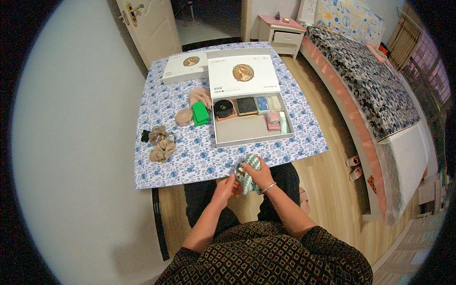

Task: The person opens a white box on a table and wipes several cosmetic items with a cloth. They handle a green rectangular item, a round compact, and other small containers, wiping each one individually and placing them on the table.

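My right hand [260, 174] grips a green-and-white zigzag cloth [252, 162] at the table's near edge. In my left hand [225, 191] is a small round object with a shiny rim [237, 170], which the cloth presses against; most of it is hidden. Just beyond my hands lies an open white cardboard box [228, 144]. Inside it are a round black compact [223, 108], a square black case [247, 106], a blue packet [262, 103], a round pink cosmetic pot [273, 117] and a pale tube [283, 122].
Left of the box lie a green block [200, 113], a beige round compact [184, 117], a pink fluffy cloth [200, 97] and several scrunchies [162, 150]. A second white box [178, 71] stands behind. A bed [363, 78] and nightstand [285, 37] are to the right.
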A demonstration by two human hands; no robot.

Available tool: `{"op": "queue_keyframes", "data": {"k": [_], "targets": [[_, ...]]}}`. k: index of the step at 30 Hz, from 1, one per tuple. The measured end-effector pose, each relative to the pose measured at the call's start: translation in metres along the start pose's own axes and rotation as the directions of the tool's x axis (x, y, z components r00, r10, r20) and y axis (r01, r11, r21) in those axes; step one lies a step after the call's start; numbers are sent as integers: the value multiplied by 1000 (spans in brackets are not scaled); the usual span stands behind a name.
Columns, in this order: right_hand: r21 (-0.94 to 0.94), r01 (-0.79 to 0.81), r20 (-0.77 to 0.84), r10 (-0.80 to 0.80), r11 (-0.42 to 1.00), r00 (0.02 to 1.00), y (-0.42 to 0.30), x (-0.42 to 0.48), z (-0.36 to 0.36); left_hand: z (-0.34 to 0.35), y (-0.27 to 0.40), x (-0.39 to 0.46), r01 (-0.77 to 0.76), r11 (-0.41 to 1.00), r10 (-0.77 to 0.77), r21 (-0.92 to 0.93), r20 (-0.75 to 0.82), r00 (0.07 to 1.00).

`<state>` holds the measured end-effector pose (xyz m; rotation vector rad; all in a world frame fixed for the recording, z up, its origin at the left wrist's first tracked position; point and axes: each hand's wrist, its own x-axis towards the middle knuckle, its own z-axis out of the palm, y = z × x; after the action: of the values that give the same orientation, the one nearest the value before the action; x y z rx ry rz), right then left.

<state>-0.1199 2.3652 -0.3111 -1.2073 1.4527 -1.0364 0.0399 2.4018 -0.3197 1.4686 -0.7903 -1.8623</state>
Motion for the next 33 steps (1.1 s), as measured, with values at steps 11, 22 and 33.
{"op": "queue_keyframes", "data": {"k": [11, 22, 33], "targets": [[444, -214, 84, 197, 870, 977, -14, -7, -23, -43, -27, 31, -255, 468, 183, -846, -190, 965], [359, -91, 3, 97, 929, 995, 2, 3, -17, -36, -20, 39, -296, 461, 175, -837, -241, 955], [597, -63, -128, 172, 800, 977, -3, -8, -9, -38, -22, 40, -295, 540, 54, -788, -317, 947]]}}
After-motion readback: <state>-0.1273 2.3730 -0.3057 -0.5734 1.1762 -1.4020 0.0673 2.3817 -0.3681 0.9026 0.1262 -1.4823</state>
